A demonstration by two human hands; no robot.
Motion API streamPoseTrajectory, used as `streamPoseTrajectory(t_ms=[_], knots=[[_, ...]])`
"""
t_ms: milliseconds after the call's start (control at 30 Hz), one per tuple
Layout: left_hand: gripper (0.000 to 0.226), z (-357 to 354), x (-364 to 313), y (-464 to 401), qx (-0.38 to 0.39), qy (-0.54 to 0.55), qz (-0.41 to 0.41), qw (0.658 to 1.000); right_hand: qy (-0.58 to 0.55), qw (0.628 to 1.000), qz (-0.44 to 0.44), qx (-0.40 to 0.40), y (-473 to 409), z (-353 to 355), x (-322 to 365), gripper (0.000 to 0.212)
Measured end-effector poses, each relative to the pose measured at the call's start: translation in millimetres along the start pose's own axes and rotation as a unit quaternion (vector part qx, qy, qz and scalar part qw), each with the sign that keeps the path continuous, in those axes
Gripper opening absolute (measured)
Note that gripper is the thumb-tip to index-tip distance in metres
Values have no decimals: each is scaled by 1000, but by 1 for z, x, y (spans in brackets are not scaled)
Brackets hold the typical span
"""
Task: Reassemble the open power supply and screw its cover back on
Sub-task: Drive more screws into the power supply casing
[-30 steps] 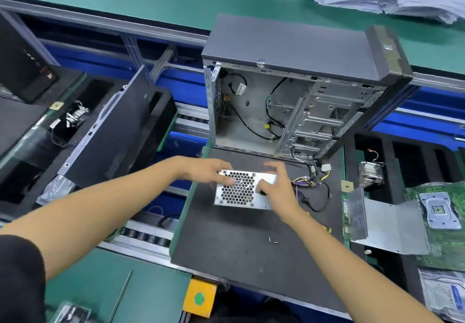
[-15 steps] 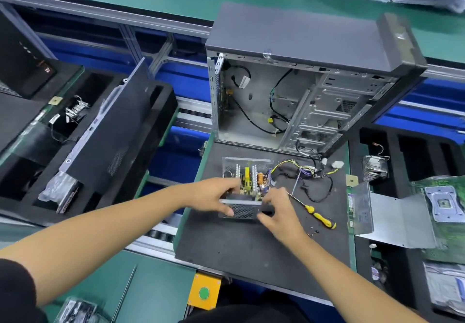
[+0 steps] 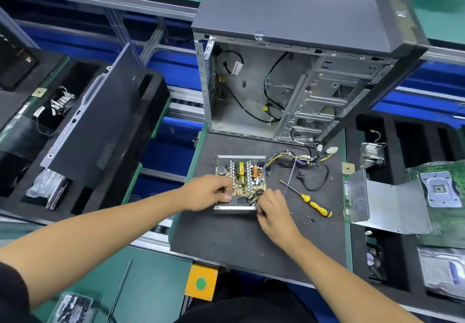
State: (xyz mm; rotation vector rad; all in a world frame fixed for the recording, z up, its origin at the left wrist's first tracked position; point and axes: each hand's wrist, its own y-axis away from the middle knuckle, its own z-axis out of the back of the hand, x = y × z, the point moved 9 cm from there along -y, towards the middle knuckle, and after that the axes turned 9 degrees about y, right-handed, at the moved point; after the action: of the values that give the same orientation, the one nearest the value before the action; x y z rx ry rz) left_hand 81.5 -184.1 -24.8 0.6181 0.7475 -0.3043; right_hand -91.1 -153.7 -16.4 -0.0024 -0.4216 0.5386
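Observation:
The open power supply (image 3: 245, 171) lies on the black foam mat (image 3: 239, 242), its circuit board facing up and its cable bundle (image 3: 297, 161) trailing to the right. My left hand (image 3: 208, 192) grips its near left edge with curled fingers. My right hand (image 3: 270, 204) pinches the near right corner of the metal housing. A yellow-handled screwdriver (image 3: 313, 203) lies on the mat to the right, with small loose screws (image 3: 309, 220) beside it. The bent silver cover (image 3: 387, 199) rests further right, off the mat.
An open grey computer case (image 3: 289, 71) stands upright behind the mat. A black side panel (image 3: 100, 121) leans in a foam tray on the left. A heatsink (image 3: 372, 155), motherboard (image 3: 437, 189) and hard drive (image 3: 442, 275) sit on the right. An orange box with a green button (image 3: 200, 283) is near me.
The power supply went from fan grille up to circuit board up and now lies flat. The view moved closer; the screwdriver came into view.

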Motion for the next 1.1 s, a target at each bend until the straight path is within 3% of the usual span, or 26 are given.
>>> streamPoseTrajectory(t_ms=[233,433,633,733,867,933,1000,1033,1100], knots=[[20,8,13,21,-77,-8,-23,997,8,1000,27,-2,-5,1,6,50],[25,40,49,37,-127,258,2,958,-23,999,44,-15,-5,1,7,47],[25,50,17,10,-65,343,21,937,-130,990,-29,-40,-6,10,-4,32],[27,51,-8,-6,-30,370,31,928,-199,974,-86,-73,-24,19,-8,59],[26,53,-32,-21,-33,381,31,924,-395,900,-177,44,-52,10,-5,47],[31,53,-34,-26,-77,411,36,907,-471,852,-224,32,-55,10,-11,26],[40,47,-27,-27,-148,431,56,889,-508,811,-291,-11,-52,11,-22,21],[43,40,-24,-24,-180,397,64,898,-518,786,-335,-37,-48,10,-29,23],[47,17,-24,-16,-191,238,50,951,-547,714,-426,-96,-37,6,-47,19]])
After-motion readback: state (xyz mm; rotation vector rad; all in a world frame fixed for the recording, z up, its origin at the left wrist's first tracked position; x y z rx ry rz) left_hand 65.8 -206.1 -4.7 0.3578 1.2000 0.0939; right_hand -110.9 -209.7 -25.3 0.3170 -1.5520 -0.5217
